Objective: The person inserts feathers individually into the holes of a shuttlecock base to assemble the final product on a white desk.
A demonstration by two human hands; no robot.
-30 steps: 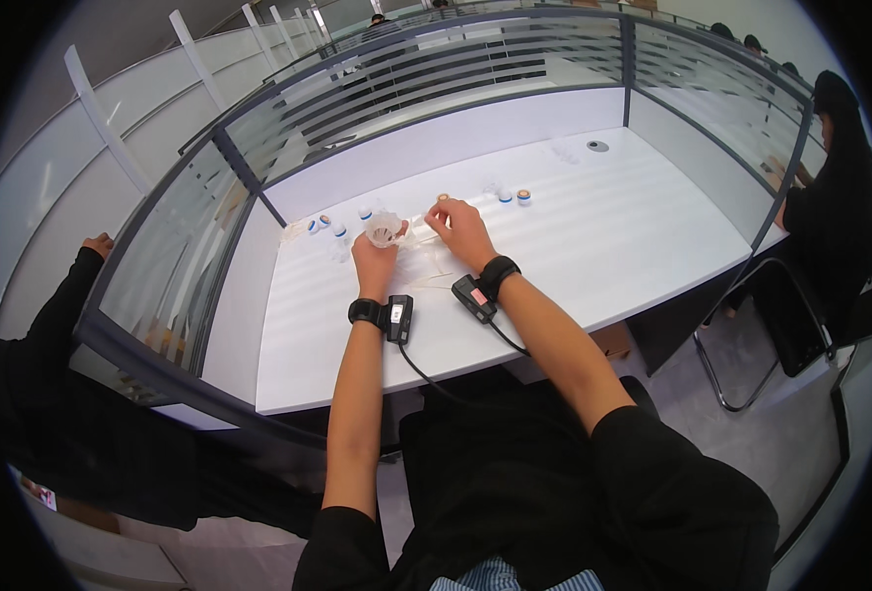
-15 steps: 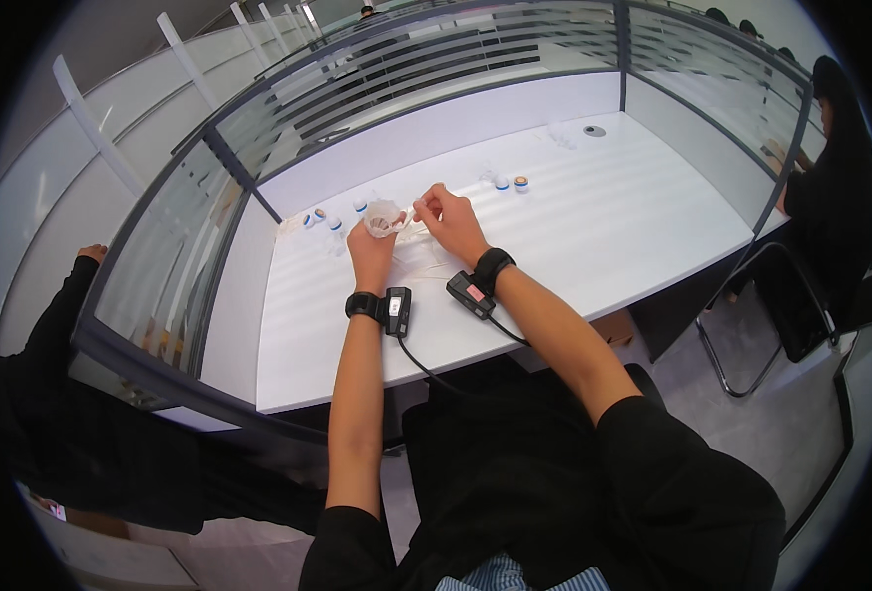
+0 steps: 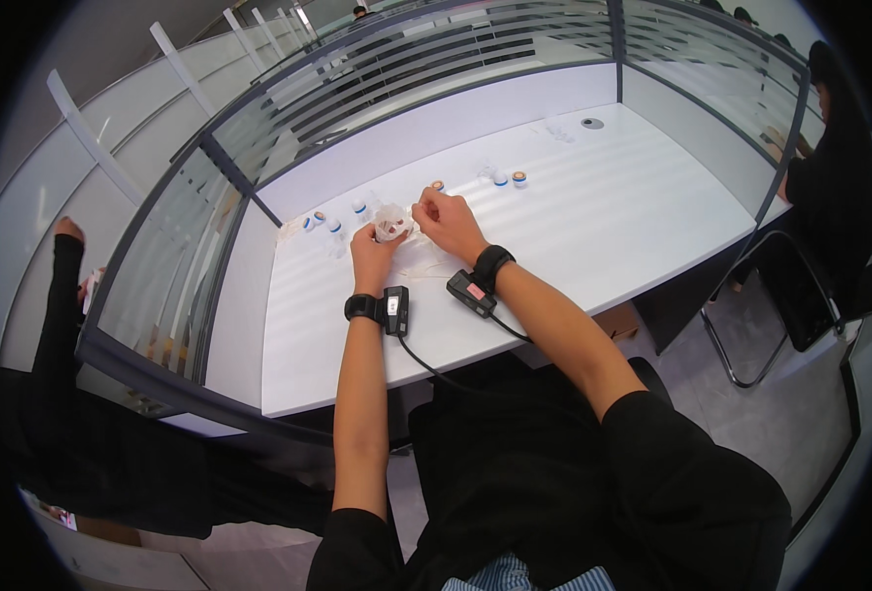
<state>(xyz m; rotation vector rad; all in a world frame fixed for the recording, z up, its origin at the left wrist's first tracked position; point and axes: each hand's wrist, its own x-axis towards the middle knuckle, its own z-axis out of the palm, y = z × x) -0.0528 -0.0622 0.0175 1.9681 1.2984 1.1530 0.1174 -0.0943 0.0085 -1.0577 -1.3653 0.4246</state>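
My left hand (image 3: 372, 260) is closed around a translucent, whitish cup-like piece (image 3: 392, 221), held above the white desk with its open end showing. Just to the right, my right hand (image 3: 452, 229) has its fingers curled into a pinch close to the piece's rim. Whatever those fingertips hold, if anything, is too small to make out. Beyond the right hand a small round item with a brown top (image 3: 438, 185) shows in part. Thin pale strips (image 3: 421, 270) lie on the desk below the hands.
Small white-and-blue containers (image 3: 333, 225) stand or lie at the left; two more (image 3: 519, 179) stand right of the hands. Clear crumpled plastic (image 3: 558, 131) lies near a grey cable grommet (image 3: 592, 124). Partitions (image 3: 436, 123) edge the desk. People in black are at either side.
The cup-like piece has shifted slightly right and down, and its opening has turned. My right hand's fingers have curled in more. The person at the left has raised an arm.
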